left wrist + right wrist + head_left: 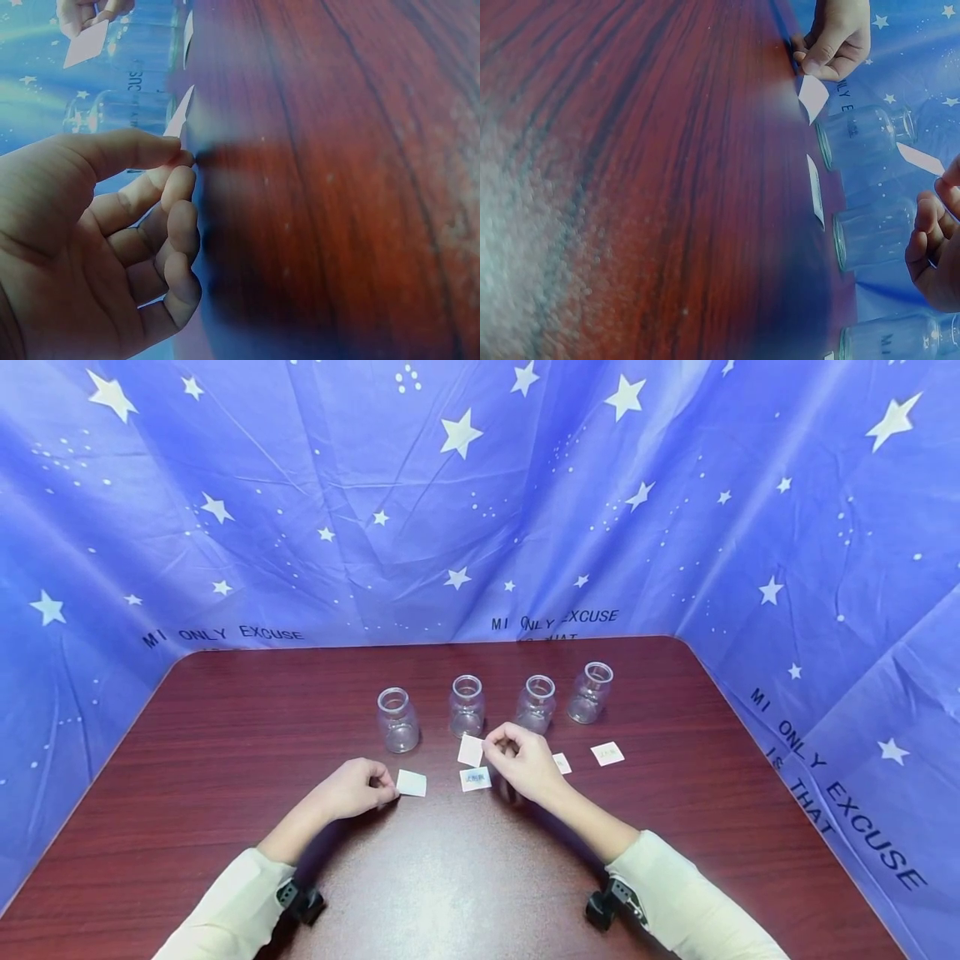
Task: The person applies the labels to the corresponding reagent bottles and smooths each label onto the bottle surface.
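In the head view my left hand (358, 788) pinches the edge of a small white paper label (412, 783) between thumb and fingertip, low over the table. The left wrist view shows that label (180, 112) tilted up at the fingertips. My right hand (529, 762) pinches another white label (471, 751) by its side, raised in front of the second glass jar (467, 708) from the left. Beneath it a label with dark printed characters (476, 779) lies on the table. The leftmost glass jar (398, 722) stands just behind the left hand's label.
Two more glass jars stand to the right, one (537, 703) behind the right hand and one (590, 693) at the far right. A partly hidden label (562, 763) and another label (607, 753) lie before them. A starry blue curtain (420, 527) encloses the dark red table (225, 718).
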A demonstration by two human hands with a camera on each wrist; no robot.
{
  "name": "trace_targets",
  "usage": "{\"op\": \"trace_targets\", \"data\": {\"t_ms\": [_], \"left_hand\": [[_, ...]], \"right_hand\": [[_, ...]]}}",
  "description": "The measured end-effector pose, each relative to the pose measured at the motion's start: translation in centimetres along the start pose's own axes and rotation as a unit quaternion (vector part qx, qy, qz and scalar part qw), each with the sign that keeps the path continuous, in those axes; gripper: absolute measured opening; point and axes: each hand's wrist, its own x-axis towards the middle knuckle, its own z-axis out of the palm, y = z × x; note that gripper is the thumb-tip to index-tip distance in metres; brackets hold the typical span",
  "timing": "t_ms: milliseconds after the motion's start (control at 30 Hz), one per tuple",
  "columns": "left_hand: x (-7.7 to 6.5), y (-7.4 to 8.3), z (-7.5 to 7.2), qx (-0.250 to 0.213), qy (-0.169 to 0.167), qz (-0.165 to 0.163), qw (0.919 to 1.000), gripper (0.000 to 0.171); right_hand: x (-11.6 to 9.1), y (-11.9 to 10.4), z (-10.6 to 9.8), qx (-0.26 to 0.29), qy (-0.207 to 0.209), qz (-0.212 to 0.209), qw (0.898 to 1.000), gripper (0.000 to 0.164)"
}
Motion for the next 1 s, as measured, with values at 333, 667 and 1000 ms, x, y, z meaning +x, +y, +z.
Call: {"op": "trace_targets", "data": {"t_ms": [333, 667, 1000], "left_hand": [[-0.2, -0.17, 0.0, 0.018, 0.004, -0.03, 0.9994, 0.015], [-0.27, -0.13, -0.17, 0.015, 0.011, -0.049, 0.9986, 0.014], [-0.38, -0.03, -0.37, 0.007, 0.006, -0.048, 0.9988, 0.016]], "right_hand": [[-0.1, 0.05, 0.07, -0.001, -0.004, -0.005, 1.0, 0.008], [-0.22, 0.23, 0.17, 0.001, -0.003, -0.012, 1.0, 0.008], [-0.21, 0.55, 0.37, 0.01, -0.008, -0.017, 1.0, 0.007]]}}
